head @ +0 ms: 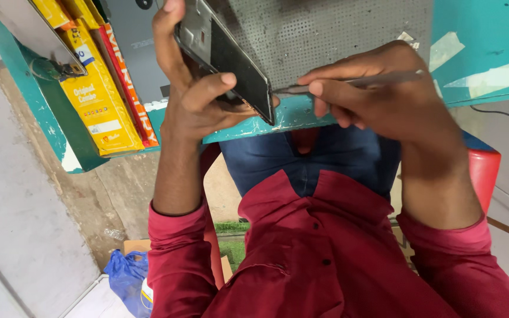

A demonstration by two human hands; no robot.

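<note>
Left hand (198, 100) clamped round a dark smartphone (225, 53), fingers curled over its long edges, thumb across the lower end, device tilted up off the desk (301, 115) at the near edge. Right hand (384, 94) pinched shut on slim metal tweezers (354, 80), tips touching the phone's lower corner just above the desk's teal lip. Grey perforated mat (325, 29) lying behind both hands, covering the middle of the desk.

Likely trouble: tips skidding off the corner under too much push, scratching the casing or jabbing the left thumb; phone twisting out of the clamp, since only its edges are held and nothing supports it underneath; a drop past the near edge onto the lap.

Room for moving: open mat beyond the hands, free for setting the phone flat. Tight on the left, where yellow and red cartons (98, 88) stand at the desk's left edge. More slack on the right edge, with only tape scraps (490, 76) on the teal surface
</note>
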